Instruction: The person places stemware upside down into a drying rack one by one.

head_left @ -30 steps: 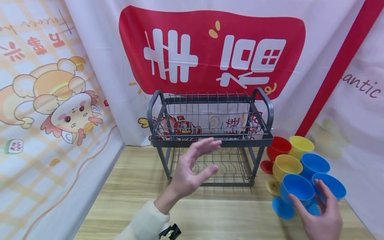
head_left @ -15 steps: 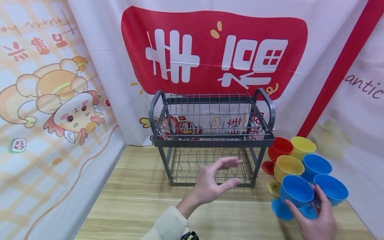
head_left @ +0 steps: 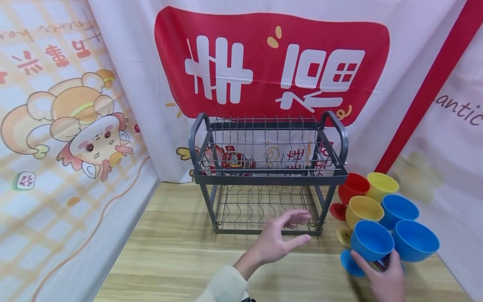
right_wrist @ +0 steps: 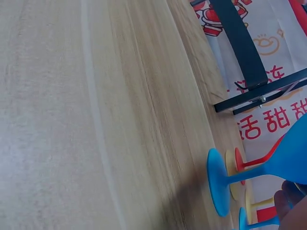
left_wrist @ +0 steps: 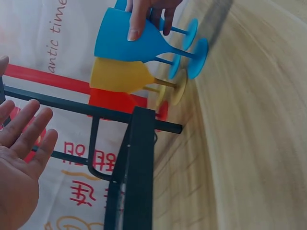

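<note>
The front blue cup (head_left: 371,241), right of the rack (head_left: 269,180) among other cups (head_left: 415,241), is clamped in the right grip (head_left: 385,277); the left grip (head_left: 276,240), thumb and fingers apart, is held before the rack.

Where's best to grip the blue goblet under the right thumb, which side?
Probably the lower bowl, from the near side: it narrows toward the thin stem, while a yellow goblet stands behind and another blue goblet to the right.
</note>
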Available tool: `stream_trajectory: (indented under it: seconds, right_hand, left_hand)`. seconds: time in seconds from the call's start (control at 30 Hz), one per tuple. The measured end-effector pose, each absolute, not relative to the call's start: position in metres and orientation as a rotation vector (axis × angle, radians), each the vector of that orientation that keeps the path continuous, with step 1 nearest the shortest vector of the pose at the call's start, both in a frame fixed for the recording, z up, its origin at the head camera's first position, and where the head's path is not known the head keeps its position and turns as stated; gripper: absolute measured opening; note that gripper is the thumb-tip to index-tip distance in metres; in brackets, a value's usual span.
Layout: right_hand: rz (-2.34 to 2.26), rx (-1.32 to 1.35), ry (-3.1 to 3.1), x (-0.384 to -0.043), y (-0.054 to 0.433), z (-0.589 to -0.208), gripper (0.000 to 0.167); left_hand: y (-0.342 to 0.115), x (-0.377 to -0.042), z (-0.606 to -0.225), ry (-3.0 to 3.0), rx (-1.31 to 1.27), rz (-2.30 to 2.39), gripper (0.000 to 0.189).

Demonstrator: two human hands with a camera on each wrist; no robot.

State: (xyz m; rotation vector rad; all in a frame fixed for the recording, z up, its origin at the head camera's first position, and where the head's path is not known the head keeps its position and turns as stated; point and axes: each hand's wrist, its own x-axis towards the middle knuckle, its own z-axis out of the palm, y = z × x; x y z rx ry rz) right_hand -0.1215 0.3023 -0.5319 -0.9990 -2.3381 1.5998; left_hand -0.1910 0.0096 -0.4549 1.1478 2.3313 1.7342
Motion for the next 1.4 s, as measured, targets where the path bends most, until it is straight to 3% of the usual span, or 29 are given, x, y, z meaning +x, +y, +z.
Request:
stream_trajectory:
  seconds: [0.33,0.57,1.0,1.4]
  right_hand:
    - [1.574,-0.795,-2.457,-0.13,0.291,-0.518,0.129]
    - [1.502,-0.488,-2.491,-0.132,0.265,-0.496,0.113]
    - [0.988,0.165,-2.466,-0.135,0.208,-0.475,0.103]
    - [0.629,0.466,-2.453,-0.147,0.163,-0.478,0.105]
  left_hand:
    - [0.001,-0.191,-0.464,2.297,1.065,1.803,0.057]
    - [-0.012,-0.193,-0.463,2.274,0.972,1.829,0.061]
    - [-0.039,-0.194,-0.469,2.241,0.896,1.813,0.066]
    - [-0.071,-0.193,-0.475,2.254,0.832,1.767,0.072]
